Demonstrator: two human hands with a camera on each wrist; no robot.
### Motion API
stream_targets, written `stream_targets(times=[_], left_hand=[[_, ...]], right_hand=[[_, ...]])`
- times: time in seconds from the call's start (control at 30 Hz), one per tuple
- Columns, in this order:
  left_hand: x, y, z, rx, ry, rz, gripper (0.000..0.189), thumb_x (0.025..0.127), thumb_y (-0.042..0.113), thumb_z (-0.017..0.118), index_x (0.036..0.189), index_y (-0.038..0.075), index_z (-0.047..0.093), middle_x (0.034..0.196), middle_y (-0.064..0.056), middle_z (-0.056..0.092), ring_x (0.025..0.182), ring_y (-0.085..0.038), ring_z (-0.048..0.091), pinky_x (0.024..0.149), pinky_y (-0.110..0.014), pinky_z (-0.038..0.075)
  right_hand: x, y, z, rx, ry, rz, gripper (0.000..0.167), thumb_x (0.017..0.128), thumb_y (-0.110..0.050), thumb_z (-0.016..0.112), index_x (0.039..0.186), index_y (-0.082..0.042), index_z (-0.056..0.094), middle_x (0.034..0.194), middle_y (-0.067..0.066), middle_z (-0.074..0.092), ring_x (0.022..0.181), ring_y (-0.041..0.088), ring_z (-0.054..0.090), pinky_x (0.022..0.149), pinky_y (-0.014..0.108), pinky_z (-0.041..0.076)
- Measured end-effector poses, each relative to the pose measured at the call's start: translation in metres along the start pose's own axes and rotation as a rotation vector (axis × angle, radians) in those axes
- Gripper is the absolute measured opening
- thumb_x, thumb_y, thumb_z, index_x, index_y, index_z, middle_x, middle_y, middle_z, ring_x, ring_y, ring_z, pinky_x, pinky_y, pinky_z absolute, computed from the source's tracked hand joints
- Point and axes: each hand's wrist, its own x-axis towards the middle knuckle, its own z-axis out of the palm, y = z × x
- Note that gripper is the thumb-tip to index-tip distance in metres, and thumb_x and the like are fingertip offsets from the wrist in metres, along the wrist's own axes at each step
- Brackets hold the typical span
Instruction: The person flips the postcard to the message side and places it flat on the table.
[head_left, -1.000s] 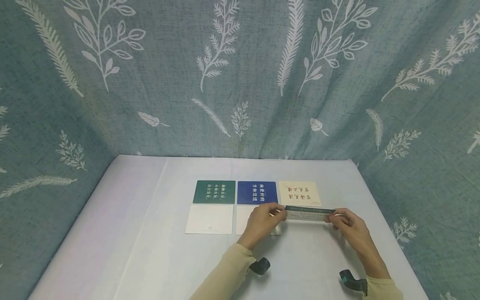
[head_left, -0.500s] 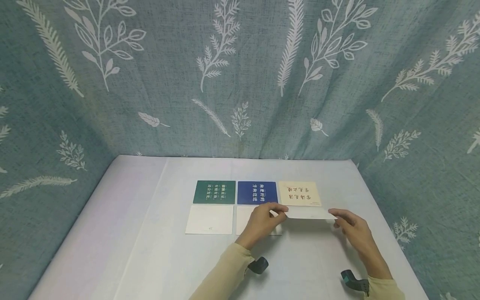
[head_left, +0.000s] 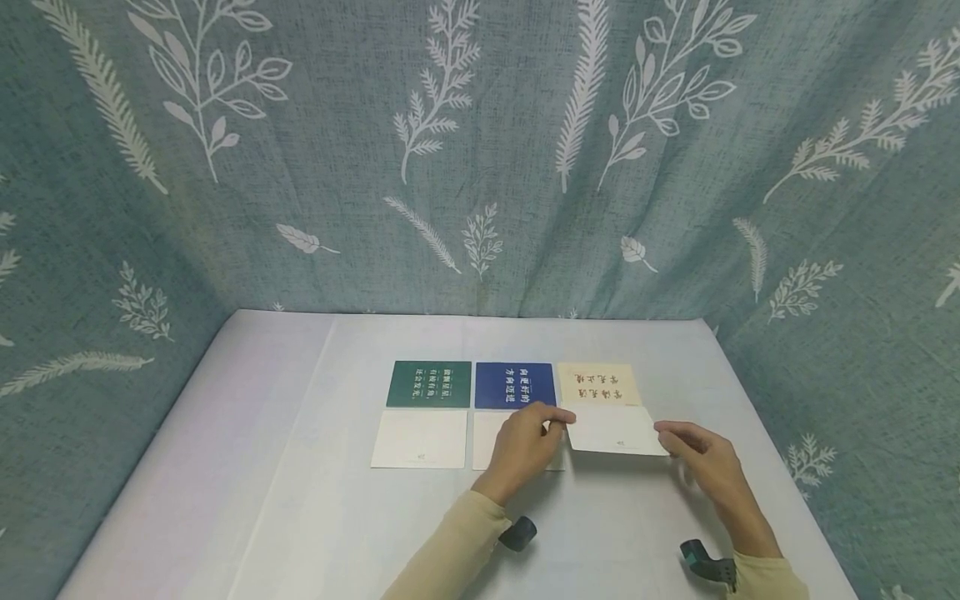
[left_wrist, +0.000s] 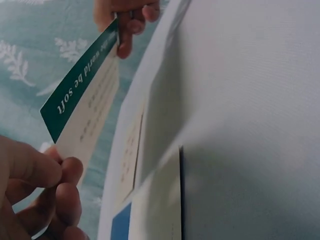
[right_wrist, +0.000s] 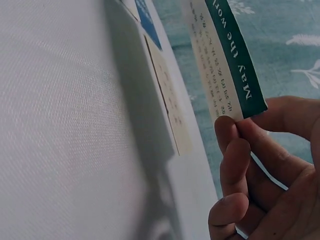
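Note:
Both hands hold one card [head_left: 617,430] above the table, its white back facing up in the head view. My left hand [head_left: 523,446] pinches the card's left end, and my right hand [head_left: 703,462] pinches its right end. The underside, seen in the wrist views, has a green band [right_wrist: 239,65] with white English lettering beside a cream part with small print. Just beyond the held card lies a cream card [head_left: 597,383] with reddish-brown characters, its near edge overlapped in the head view.
A green card [head_left: 429,383] and a blue card [head_left: 514,385] lie left of the cream one. In front of them are two white cards, one at the left [head_left: 418,439], the other partly behind my left hand. A patterned curtain [head_left: 480,158] rises behind the white table [head_left: 315,500].
The held card has turned over between my hands: its green and printed face showed a second ago, then a thin white strip, and now its broad white back.

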Motion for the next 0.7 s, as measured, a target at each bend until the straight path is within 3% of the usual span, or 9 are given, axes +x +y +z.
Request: stream_targets(times=[0.13, 0.37, 0.53, 0.7], left_hand=[[-0.001, 0.0, 0.002, 0.03, 0.03, 0.025, 0.025, 0.093, 0.015, 0.059, 0.104, 0.021, 0.08, 0.09, 0.01, 0.068, 0.059, -0.002, 0.048, 0.051, -0.023, 0.039], [0.0, 0.0, 0.009, 0.103, 0.091, 0.027, 0.022, 0.09, 0.017, 0.065, 0.108, 0.021, 0.077, 0.088, 0.012, 0.072, 0.058, 0.003, 0.049, 0.051, -0.02, 0.039], [-0.001, 0.001, 0.014, 0.168, 0.128, -0.007, 0.032, 0.087, 0.019, 0.068, 0.119, 0.019, 0.075, 0.085, 0.012, 0.073, 0.055, 0.003, 0.046, 0.05, -0.02, 0.037], [0.0, 0.001, 0.017, 0.188, 0.124, -0.018, 0.036, 0.087, 0.02, 0.07, 0.122, 0.017, 0.074, 0.085, 0.012, 0.073, 0.054, 0.002, 0.045, 0.051, -0.02, 0.037]], right_hand=[[0.0, 0.002, 0.003, -0.022, 0.022, -0.056, 0.054, 0.097, -0.046, 0.065, 0.135, -0.007, 0.062, 0.127, 0.014, 0.066, 0.11, 0.017, 0.059, 0.088, 0.034, 0.044], [0.001, 0.005, 0.008, -0.08, 0.064, -0.071, 0.051, 0.098, -0.041, 0.067, 0.137, -0.009, 0.062, 0.123, 0.015, 0.068, 0.101, 0.02, 0.059, 0.071, 0.028, 0.046], [0.0, 0.001, 0.01, -0.176, 0.096, -0.068, 0.049, 0.099, -0.041, 0.064, 0.136, -0.009, 0.064, 0.122, 0.018, 0.068, 0.107, 0.03, 0.061, 0.079, 0.036, 0.048], [0.001, 0.001, 0.01, -0.215, 0.123, -0.072, 0.043, 0.1, -0.034, 0.064, 0.134, -0.007, 0.066, 0.116, 0.017, 0.07, 0.105, 0.032, 0.062, 0.076, 0.036, 0.049]])
